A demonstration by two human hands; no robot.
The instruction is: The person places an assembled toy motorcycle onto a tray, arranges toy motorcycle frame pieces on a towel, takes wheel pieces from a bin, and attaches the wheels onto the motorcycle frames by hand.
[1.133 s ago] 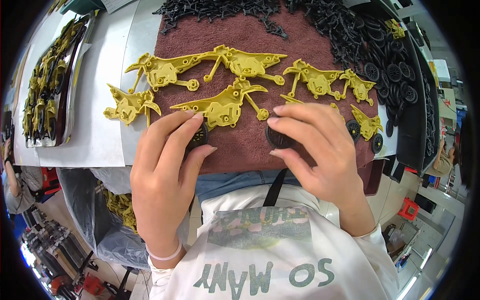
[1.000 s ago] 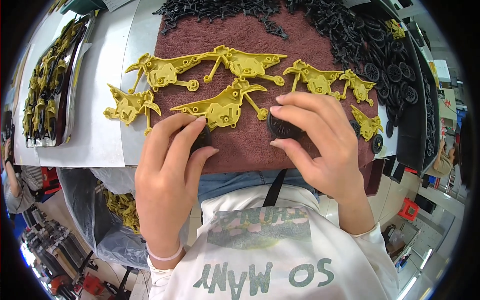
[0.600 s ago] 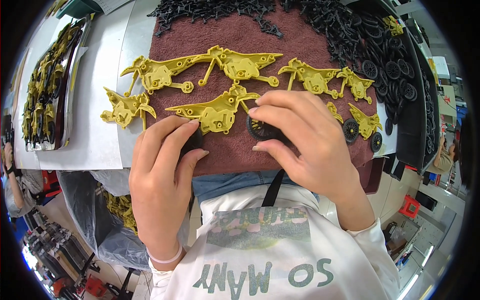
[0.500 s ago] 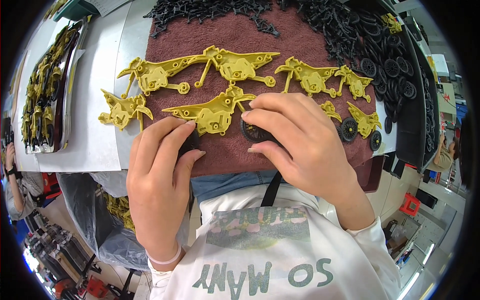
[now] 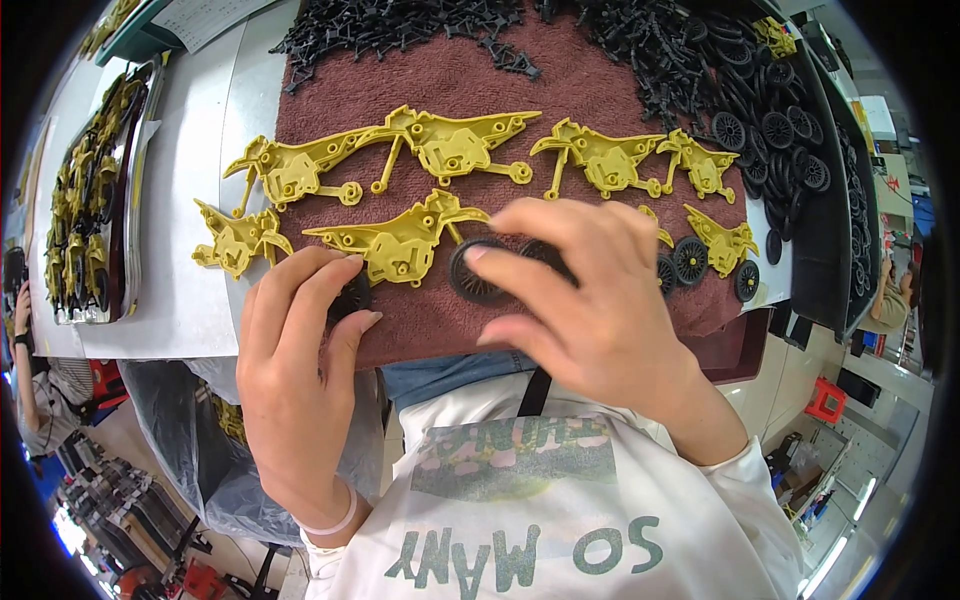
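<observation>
Near the front edge of the towel, my left hand (image 5: 298, 375) pinches a black spoked wheel (image 5: 352, 292) between fingers and thumb, beside a yellow plastic toy motorcycle half (image 5: 398, 250). The index fingertip of my right hand (image 5: 605, 310) rests on another black wheel (image 5: 474, 280) at that half's right end. My right thumb is spread away from this wheel. Partly under my right fingers lies a third wheel (image 5: 546, 256). Beyond my hands, several more yellow halves lie in a row, including a large one (image 5: 450, 150).
The halves lie on a maroon towel (image 5: 345, 90). Black frame pieces (image 5: 400, 30) are heaped at the back, loose wheels (image 5: 778, 130) at the right. A tray (image 5: 125, 220) of yellow-and-black assemblies stands left. Below the table's left edge hangs a plastic-lined bin (image 5: 190, 430).
My right thumb has come off the wheel and the hand has opened, index finger still on it. That wheel has shifted left and lies flatter. My left hand keeps its pinch.
</observation>
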